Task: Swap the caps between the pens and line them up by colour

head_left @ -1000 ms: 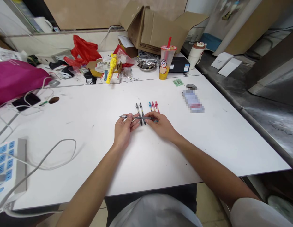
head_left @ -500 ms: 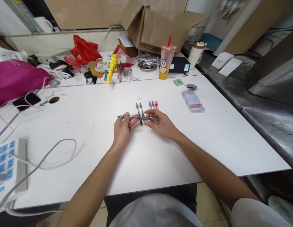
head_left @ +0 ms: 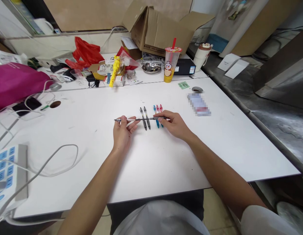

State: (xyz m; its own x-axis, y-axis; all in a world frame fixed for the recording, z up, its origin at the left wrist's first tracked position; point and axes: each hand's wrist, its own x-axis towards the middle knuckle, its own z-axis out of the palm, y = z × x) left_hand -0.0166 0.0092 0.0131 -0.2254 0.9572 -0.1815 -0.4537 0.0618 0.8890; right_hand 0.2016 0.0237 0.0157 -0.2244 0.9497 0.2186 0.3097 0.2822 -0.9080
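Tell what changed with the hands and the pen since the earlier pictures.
The left hand and right hand have moved apart sideways, both still gripping the slim pen, which now reaches further left. The two black pens and the coloured pens still lie on the table.
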